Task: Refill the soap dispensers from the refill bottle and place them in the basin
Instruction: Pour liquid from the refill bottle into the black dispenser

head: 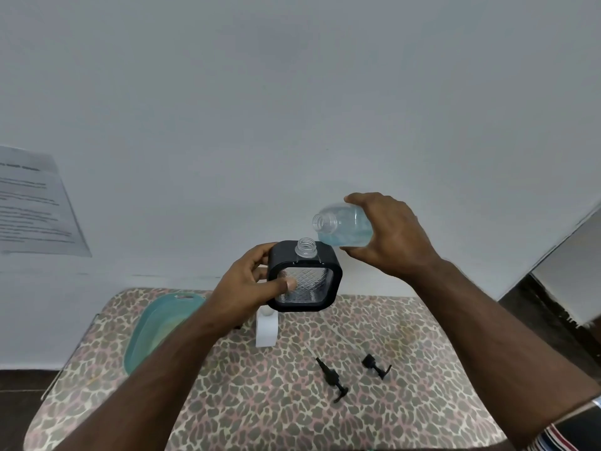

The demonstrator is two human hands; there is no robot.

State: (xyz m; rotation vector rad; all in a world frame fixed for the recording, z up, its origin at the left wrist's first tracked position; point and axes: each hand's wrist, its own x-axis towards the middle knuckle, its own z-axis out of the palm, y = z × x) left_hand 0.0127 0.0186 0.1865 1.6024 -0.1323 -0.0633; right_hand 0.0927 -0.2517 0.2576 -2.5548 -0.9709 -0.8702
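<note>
My left hand (pixel 250 284) grips a black-framed clear soap dispenser (pixel 307 283) above the table, its threaded neck open and pointing up. My right hand (pixel 387 236) holds the clear refill bottle (pixel 341 227) of blue liquid tipped on its side, its open mouth just above and right of the dispenser's neck. No liquid is seen flowing. A white dispenser (pixel 267 330) stands on the table below, partly hidden by my left hand. Two black pump heads (pixel 331 379) (pixel 376 366) lie on the cloth to the right. The teal basin (pixel 156 330) sits at the left, partly behind my left forearm.
The table (pixel 292 402) wears a leopard-print cloth and stands against a white wall. A printed sheet (pixel 35 206) hangs on the wall at the left. A dark opening shows at the far right.
</note>
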